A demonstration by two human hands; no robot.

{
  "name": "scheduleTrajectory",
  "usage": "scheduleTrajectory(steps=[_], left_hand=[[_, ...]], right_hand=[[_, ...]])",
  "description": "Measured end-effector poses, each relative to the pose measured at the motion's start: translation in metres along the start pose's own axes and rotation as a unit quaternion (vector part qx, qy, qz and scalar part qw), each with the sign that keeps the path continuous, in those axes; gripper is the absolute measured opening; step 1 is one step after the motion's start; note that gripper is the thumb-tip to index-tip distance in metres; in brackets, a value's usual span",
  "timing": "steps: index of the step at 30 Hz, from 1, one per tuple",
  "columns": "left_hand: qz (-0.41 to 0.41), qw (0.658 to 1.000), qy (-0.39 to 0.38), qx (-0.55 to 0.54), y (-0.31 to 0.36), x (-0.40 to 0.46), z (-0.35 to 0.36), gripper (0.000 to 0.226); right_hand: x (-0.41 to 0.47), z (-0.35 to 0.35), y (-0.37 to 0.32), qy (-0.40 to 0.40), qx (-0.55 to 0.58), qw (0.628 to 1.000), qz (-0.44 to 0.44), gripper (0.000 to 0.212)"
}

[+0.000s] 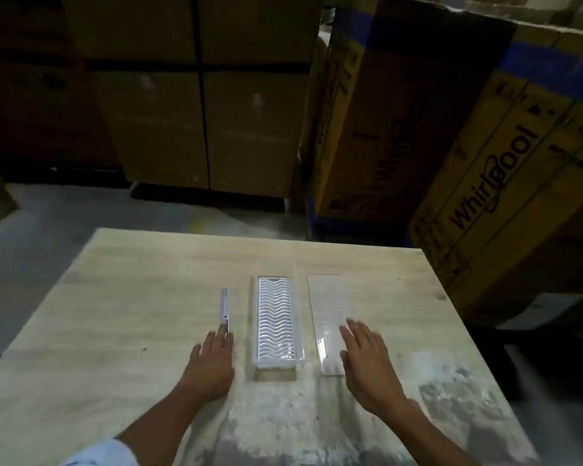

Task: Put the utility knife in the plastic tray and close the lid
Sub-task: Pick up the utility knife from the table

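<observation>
With lid off, tray open

- tray mid-table, nearer the far edge
- utility knife just left of tray
- lid just right of tray
- cardboard boxes behind table

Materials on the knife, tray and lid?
Utility knife: slim, silvery sheen, probably metal or metallised plastic. Plastic tray: clear walls, with a white wavy-ribbed insert that looks moulded. Lid: flat, translucent and glossy, showing glare near the right hand; likely plastic.
</observation>
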State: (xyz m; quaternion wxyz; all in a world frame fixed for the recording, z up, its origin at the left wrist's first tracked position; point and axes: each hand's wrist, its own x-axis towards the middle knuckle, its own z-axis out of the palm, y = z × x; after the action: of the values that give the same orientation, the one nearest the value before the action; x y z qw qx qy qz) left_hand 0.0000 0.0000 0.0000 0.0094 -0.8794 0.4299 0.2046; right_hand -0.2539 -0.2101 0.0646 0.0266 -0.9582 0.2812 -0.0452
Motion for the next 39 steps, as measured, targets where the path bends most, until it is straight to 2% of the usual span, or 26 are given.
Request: scheduleTrajectory(steps=[4,8,12,18,25,28,39], left_hand=[[-0.011,1.000,-0.004,-0.003,0.000,0.002,0.007,0.076],[-0.020,1.000,-0.012,0.009,0.004,0.003,0.016,0.073],[-0.003,0.998,0.054,0.019,0.000,0.001,0.026,0.071],[-0.026,0.985,0.166,0.030,0.004,-0.005,0.011,0.036],[-0.130,0.978,0.127,-0.100,0.008,-0.002,0.002,0.027],[-0.149,0.974,0.127,-0.116,0.009,0.003,0.002,0.021],[-0.207,0.952,0.139,-0.180,0.017,0.019,0.004,0.026]], right_hand=[[-0.001,-0.001,-0.002,-0.014,0.026,1.000,0.003,0.041],[-0.003,-0.006,-0.002,-0.029,0.041,0.999,-0.013,0.045],[-0.003,-0.009,0.002,-0.044,0.053,0.997,-0.020,0.047],[-0.005,-0.012,0.004,-0.058,0.074,0.995,-0.015,0.048],[0.000,-0.016,0.007,-0.063,0.103,0.993,-0.006,0.048],[0.003,-0.016,0.010,-0.067,0.120,0.991,0.002,0.049],[0.008,-0.016,0.009,-0.086,0.139,0.987,0.008,0.052]])
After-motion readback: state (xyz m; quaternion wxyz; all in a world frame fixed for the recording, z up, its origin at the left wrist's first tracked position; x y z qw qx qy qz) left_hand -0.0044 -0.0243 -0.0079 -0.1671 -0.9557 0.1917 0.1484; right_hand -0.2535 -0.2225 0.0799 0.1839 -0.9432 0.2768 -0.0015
